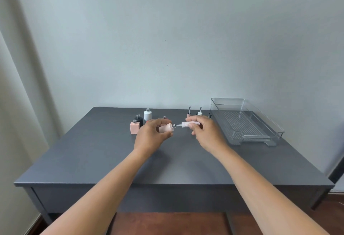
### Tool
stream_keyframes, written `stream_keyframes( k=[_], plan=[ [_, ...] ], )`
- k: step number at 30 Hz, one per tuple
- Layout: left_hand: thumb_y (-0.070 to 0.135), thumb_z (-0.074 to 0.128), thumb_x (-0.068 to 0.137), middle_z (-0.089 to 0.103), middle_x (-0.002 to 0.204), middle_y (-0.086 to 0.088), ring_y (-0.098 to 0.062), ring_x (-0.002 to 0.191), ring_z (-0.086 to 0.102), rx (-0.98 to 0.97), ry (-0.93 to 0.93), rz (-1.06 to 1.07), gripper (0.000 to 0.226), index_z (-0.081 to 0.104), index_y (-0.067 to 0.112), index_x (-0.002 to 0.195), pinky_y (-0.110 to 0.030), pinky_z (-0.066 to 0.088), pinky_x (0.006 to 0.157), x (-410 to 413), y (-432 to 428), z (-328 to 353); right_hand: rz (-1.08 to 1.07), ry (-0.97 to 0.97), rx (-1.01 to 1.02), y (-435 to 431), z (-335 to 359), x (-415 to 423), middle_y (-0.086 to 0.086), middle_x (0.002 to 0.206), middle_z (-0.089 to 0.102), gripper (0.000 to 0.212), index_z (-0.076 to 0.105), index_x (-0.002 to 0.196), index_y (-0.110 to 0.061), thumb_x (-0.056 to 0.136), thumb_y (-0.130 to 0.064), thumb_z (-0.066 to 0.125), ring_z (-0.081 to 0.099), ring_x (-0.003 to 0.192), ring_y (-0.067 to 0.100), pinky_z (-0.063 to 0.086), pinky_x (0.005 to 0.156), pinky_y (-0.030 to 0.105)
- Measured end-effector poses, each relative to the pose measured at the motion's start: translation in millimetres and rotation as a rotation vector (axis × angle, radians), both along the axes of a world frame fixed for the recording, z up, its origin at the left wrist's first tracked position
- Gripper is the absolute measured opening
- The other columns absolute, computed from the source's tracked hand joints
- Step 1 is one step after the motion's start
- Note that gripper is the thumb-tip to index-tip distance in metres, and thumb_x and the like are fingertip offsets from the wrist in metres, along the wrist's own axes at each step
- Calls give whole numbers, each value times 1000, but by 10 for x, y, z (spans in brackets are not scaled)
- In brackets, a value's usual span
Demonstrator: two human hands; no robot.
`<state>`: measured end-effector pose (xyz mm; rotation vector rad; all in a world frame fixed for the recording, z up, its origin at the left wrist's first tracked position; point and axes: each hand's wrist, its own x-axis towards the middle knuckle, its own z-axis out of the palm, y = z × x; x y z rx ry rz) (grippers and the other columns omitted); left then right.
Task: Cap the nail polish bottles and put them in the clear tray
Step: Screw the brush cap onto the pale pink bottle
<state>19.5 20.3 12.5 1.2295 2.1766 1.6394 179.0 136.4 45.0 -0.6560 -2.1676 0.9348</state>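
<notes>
Left hand [152,132] grips a pale pink bottle [166,128], tipped sideways above the table [93,151]. Right hand [204,130] pinches the matching cap [189,123], its brush stem at the bottle's neck. Capping is under way. The next move likely calls for pushing the cap home and twisting, with the axes aligned. The clear tray [242,123], well to the right, holds no bottle. Uncapped bottles [147,114] and upturned caps [200,112] stand behind, some partly hidden by the hands.
</notes>
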Motion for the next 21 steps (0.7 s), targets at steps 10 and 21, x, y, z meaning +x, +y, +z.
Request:
stream_keyframes(
  k=[10, 21],
  plan=[
    [20, 84, 74, 70, 90, 14, 5, 69, 62, -3, 15, -42, 41, 66, 52, 92, -28, 57, 71, 116, 15, 34, 0, 137, -190, 14, 40, -7, 4, 86, 72, 18, 66, 97, -14, 83, -6, 72, 67, 64, 13, 52, 57, 28],
    [14, 81, 78, 74, 84, 5, -8, 70, 67, 18, -71, -42, 32, 70, 39, 94, -27, 62, 61, 138, 39, -33, 25, 128, -196, 169, -35, 53, 4, 76, 68, 21, 72, 94, -20, 88, -2, 63, 60, 52, 3, 50, 49, 21]
  ],
)
